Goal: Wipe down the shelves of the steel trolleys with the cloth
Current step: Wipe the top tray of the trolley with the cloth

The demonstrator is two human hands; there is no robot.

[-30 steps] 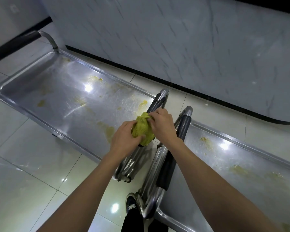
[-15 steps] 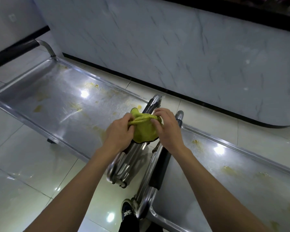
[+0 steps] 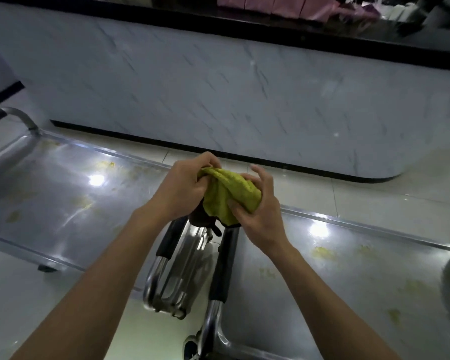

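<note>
Both hands hold the cloth bunched in mid-air above the gap where the two trolleys' handles meet: the left hand has its grip pinched on the upper edge, the right hand cups the wad from the side, thumb pressed in, outer fingers spread loose. The left trolley shelf and the right trolley shelf both show yellowish smears, so wiping looks not yet begun. The step in hand seems to be refolding the cloth. Done well, it ends as a flat pad with a clean face outward, then presses flat and sweeps smears toward one rim.
</note>
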